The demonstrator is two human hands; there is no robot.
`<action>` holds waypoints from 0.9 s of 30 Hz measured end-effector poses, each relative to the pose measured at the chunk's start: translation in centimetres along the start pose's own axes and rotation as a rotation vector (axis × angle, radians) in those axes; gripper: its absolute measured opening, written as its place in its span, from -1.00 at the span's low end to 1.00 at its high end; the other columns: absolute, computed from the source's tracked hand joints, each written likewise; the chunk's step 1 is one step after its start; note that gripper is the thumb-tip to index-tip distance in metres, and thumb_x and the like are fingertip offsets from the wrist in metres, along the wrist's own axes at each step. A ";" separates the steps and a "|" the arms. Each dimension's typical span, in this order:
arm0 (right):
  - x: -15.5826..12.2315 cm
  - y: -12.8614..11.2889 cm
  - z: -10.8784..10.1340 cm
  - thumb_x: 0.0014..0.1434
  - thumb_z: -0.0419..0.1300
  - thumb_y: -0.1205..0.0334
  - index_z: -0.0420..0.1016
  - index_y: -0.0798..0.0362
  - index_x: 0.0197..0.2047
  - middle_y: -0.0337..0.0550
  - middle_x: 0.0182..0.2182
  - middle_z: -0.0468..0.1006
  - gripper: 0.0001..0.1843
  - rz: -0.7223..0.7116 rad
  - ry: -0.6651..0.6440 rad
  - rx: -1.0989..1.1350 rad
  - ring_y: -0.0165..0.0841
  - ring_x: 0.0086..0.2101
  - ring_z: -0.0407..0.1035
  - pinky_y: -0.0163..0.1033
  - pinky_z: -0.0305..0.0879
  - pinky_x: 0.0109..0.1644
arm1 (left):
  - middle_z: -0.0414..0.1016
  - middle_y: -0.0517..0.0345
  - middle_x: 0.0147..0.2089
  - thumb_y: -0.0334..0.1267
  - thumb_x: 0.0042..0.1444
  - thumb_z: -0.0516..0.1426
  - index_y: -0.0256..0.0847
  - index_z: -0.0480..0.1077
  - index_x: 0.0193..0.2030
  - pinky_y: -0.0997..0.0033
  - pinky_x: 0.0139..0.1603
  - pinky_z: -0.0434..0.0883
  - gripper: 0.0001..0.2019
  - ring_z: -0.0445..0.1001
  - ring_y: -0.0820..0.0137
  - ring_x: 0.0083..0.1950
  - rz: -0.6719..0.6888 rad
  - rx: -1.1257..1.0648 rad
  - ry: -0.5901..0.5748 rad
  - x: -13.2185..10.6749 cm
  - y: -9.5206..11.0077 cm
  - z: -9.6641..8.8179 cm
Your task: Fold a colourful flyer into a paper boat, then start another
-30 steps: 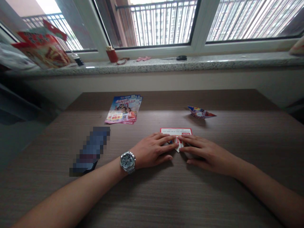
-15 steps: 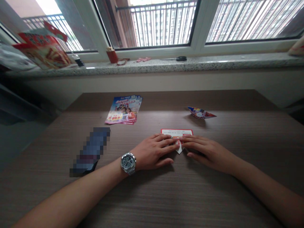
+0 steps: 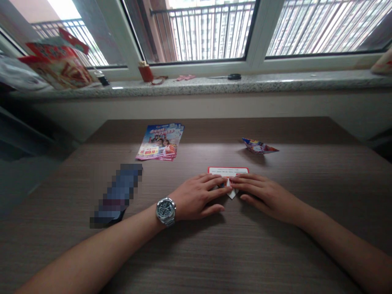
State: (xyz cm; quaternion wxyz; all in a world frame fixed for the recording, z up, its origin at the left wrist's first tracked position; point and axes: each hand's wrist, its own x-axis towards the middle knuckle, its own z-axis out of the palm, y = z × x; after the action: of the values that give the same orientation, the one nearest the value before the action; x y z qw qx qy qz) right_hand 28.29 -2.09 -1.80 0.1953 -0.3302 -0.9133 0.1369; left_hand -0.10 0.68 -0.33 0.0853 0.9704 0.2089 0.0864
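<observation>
Fingers on both hands: extended, laid flat over the paper, pressing at most, gripping nothing I can see.

Left to right on my feed:

- Dark pixelated object: just beside the left forearm. A sideways swing of that arm could bump it.
- Leaflet stack: loose, edges offset. A careless forward reach would fan it.
- Left hand: uneven push from here would skew the sheet.
- Folded paper: on the table under both sets of fingertips, straight red-edged side away, point toward me. Main risk, I'd say: flaps spring up if pressure comes off early, or creases set off-centre. Can't check the covered folds.
- Right hand: pulling outward against the left could open the middle or tear it.
- Pointed paper piece: well clear, probably light. A stray knuckle would send it sliding.
</observation>
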 end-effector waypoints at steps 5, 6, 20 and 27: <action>0.0 -0.2 -0.2 0.38 0.12 0.26 0.40 -0.07 0.27 -0.06 0.23 0.48 -0.58 0.006 0.015 0.006 -0.18 0.23 0.33 0.06 0.32 0.30 | 0.19 0.01 0.45 0.06 0.39 0.01 -0.05 0.12 0.44 0.01 0.40 0.23 -0.44 0.20 0.12 0.43 0.008 -0.012 -0.006 0.0 -0.1 0.0; 0.0 -0.2 -0.2 0.38 0.12 0.26 0.40 -0.07 0.27 -0.06 0.22 0.48 -0.59 0.009 0.015 0.004 -0.18 0.23 0.33 0.06 0.32 0.30 | 0.19 0.01 0.45 0.05 0.39 0.01 -0.06 0.12 0.44 0.01 0.40 0.23 -0.44 0.21 0.13 0.43 0.008 -0.019 -0.008 0.0 -0.1 -0.1; 0.1 -0.3 -0.1 0.40 0.09 0.23 0.35 -0.05 0.30 -0.08 0.27 0.44 -0.57 0.007 -0.027 -0.060 -0.14 0.24 0.31 0.13 0.31 0.31 | 0.19 -0.04 0.45 0.01 0.39 0.03 -0.12 0.22 0.38 0.07 0.42 0.23 -0.50 0.25 0.15 0.41 0.043 -0.024 0.015 0.2 -0.1 -0.3; 0.4 -0.5 -0.2 0.39 0.11 0.23 0.33 -0.09 0.33 -0.09 0.28 0.42 -0.53 -0.013 0.014 -0.078 -0.16 0.27 0.29 0.08 0.30 0.32 | 0.19 -0.07 0.44 0.04 0.39 0.01 -0.14 0.20 0.39 0.03 0.43 0.19 -0.47 0.22 0.12 0.42 0.023 0.036 0.013 0.0 0.4 -0.2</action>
State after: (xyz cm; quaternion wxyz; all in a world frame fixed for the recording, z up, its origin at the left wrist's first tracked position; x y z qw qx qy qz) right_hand 27.82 -2.18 -1.34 0.1898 -0.3325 -0.9186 0.0975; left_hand 0.01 0.37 -0.08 0.0657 0.9735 0.1997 0.0900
